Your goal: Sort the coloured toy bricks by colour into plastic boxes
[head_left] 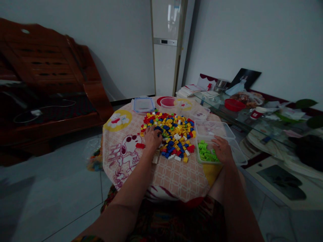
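Observation:
A heap of small plastic bricks (174,131) in red, yellow, blue and white lies on a round table covered by a cartoon-print cloth (171,174). My left hand (152,137) rests at the heap's left edge, fingers curled among the bricks; what they pinch is hidden. My right hand (222,149) sits over a clear plastic box (242,158) that holds green bricks (206,153); its fingers are bent down at the box's rim. A single red brick (140,146) lies apart on the cloth, left of my left hand.
More clear boxes and lids stand behind the heap: a blue-rimmed lid (143,104), a round tub (167,102), an empty box (213,128). A cluttered glass table (254,117) is at the right, a wooden bench (47,87) at the left, a bag of bricks (94,159) on the floor.

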{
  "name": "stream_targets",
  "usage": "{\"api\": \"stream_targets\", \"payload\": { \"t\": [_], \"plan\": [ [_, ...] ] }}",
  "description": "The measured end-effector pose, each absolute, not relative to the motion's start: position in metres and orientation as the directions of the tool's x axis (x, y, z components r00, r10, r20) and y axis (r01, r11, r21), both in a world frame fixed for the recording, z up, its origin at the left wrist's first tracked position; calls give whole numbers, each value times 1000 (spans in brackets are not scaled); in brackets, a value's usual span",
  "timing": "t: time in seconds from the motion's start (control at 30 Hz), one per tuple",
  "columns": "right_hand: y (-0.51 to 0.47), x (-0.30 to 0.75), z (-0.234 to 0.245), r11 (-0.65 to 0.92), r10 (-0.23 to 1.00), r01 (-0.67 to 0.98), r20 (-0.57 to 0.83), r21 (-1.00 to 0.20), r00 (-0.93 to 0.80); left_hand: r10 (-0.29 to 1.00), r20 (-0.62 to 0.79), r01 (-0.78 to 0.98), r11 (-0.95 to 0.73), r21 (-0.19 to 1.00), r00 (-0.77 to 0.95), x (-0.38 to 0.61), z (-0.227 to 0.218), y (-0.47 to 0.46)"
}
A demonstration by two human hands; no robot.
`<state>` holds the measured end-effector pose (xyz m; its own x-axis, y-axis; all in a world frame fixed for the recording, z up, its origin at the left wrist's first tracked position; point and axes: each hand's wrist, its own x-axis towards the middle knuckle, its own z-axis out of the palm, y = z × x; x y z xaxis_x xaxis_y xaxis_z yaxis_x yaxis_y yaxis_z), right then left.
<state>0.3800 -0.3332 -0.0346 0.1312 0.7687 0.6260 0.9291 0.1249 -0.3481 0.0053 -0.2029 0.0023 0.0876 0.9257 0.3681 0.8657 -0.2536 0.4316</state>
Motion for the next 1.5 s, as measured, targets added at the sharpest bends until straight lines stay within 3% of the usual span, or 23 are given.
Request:
{"api": "stream_targets", "payload": {
  "t": [0.27, 0.53, 0.8, 1.2, 1.5],
  "plan": [
    [-334, 379, -35, 152, 754, 921, 645, -358, 126, 961, 269, 888, -182, 423, 68, 10, 11, -209],
    [-332, 380, -35, 163, 750, 919, 650, -358, 121, 963, 263, 912, -157, 380, 56, 10, 13, -211],
    [-332, 382, -36, 154, 759, 926, 641, -345, 112, 951, 286, 951, -192, 241, 120, 14, 7, -208],
    [-332, 381, -37, 156, 748, 919, 651, -362, 129, 949, 303, 928, -186, 323, 84, 12, 2, -200],
    [-332, 380, -37, 155, 743, 928, 659, -338, 116, 894, 441, 848, -295, 441, 81, 7, -2, -192]
  ]
}}
